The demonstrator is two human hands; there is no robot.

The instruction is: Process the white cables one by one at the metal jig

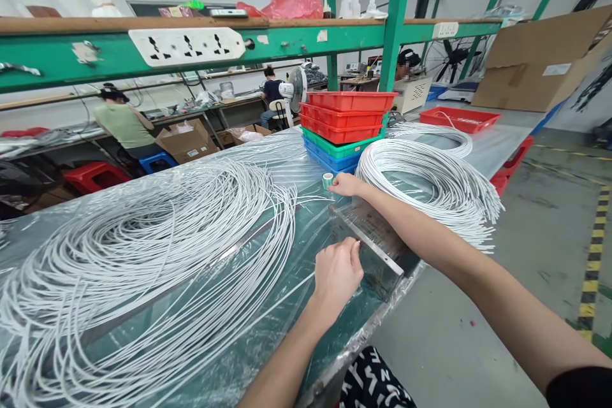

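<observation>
My left hand (337, 277) is closed in front of a metal block (366, 242), near its edge. A single white cable (289, 295) runs from the left into that fist. Beyond the block, my right hand (348, 185) is closed in a pinch, its fingertips right at a small green tape roll (327, 180). Whether they grip the roll or something thinner, I cannot tell. To the left lies a wide loose coil of white cables (143, 236), a few ends reaching toward the block. A tighter bundle of white cables (421, 178) rests behind my right forearm.
Stacked red, green and blue trays (347, 121) stand behind the tape roll. Another red tray (459, 118) and a cardboard box (535, 64) are farther right. A green shelf beam with a power strip (186, 46) crosses above. Co-workers sit at benches behind, one in a light green top (122, 121).
</observation>
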